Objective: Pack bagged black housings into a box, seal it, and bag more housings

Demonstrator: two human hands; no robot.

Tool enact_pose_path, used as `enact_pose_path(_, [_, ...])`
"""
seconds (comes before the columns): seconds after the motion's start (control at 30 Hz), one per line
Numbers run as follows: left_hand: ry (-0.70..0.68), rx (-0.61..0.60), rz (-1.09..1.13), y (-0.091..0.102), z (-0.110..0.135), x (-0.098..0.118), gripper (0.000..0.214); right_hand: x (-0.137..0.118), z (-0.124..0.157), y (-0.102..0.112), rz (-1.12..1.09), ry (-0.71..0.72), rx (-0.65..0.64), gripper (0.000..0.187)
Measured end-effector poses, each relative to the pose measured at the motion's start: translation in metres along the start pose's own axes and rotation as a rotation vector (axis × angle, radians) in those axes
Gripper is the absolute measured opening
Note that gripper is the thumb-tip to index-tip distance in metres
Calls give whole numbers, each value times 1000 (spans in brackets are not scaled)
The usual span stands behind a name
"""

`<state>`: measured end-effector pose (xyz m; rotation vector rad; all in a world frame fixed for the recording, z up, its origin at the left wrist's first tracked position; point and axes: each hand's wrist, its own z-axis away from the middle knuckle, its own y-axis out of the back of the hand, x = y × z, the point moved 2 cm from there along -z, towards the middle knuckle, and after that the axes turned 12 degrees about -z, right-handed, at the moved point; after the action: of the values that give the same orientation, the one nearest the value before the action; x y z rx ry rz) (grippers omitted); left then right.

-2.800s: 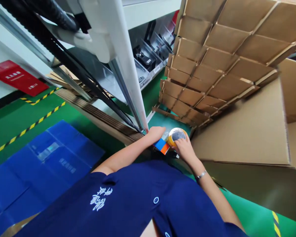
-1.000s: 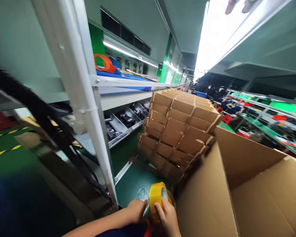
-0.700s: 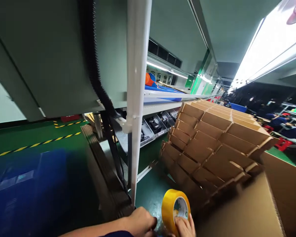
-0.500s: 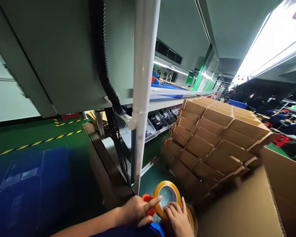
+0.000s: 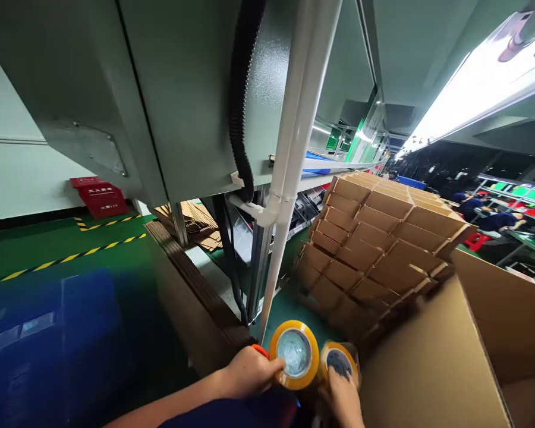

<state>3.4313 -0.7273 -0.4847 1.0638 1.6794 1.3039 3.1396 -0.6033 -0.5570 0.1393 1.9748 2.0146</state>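
Note:
My left hand [image 5: 256, 370] is closed on the rim of a large roll of yellow packing tape [image 5: 312, 359], its thumb over the edge at the core. A bit of an orange-red thing [image 5: 260, 351] shows behind that hand, too covered to name. To the right, my right hand [image 5: 344, 395] grips a smaller tape roll [image 5: 352, 364], with fingers reaching into its dark core. The two rolls stand side by side, with a narrow gap between them. Something brownish behind the smaller roll is blurred.
A white pole [image 5: 289, 172] rises just ahead of my hands. Stacked cardboard boxes [image 5: 361, 238] stand beyond, and an open carton [image 5: 410, 368] is at the right. Flat cardboard sheets [image 5: 196, 297] lean at the left, near a blue bin [image 5: 62, 339]. People sit working far right.
The two tape rolls, overlapping before, are now apart. My right hand has moved right with the smaller roll, while my left hand keeps the large one. The view has shifted left.

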Motion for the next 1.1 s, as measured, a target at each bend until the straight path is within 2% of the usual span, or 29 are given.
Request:
enact_pose_path(0.03, [-1,19,-7,-1,4,1,17,-3,-1,-6,-19,-58,-20,30])
enact_pose_path(0.1, [6,56,-18,-2,11,1,15,-9,-3,-1,-92,-158,29,33])
enact_pose_path(0.17, [13,88,-20,-2,19,0,14,-12,-2,20,-203,-286,135,42])
enact_pose_path(0.23, [17,100,-16,-3,27,-2,14,-20,3,52,-326,-379,284,54])
enact_pose_path(0.3, [22,87,-18,-3,34,-4,13,-37,9,91,-408,-333,498,64])
enact_pose_path(0.33, [21,74,-17,-3,37,-5,13,-49,11,112,-417,-259,626,67])
enact_pose_path(0.43, [15,14,-1,-1,42,-8,15,-87,7,181,-268,-28,1049,62])
enact_pose_path(0.47, [15,-13,11,-1,43,-9,16,-97,0,206,-192,-25,1190,58])
enact_pose_path(0.57, [63,-107,19,-1,46,-14,16,-122,-43,282,-132,39,1486,58])
enact_pose_path(0.63, [87,-129,11,-2,47,-18,18,-137,-84,336,-200,127,1570,59])
enact_pose_path(0.7, [95,-108,14,-2,49,-21,18,-157,-128,387,-229,260,1551,60])
enact_pose_path(0.8, [136,-94,26,-5,50,-24,21,-196,-186,446,-178,376,1292,44])
enact_pose_path(0.93, [192,-118,82,-19,40,-23,28,-254,-235,490,-2,518,965,46])
enact_pose_path(1.03, [234,-154,116,-33,26,-21,26,-287,-265,515,26,613,837,40])
enact_pose_path(1.1, [263,-199,112,-39,17,-21,26,-304,-286,532,0,653,751,42])
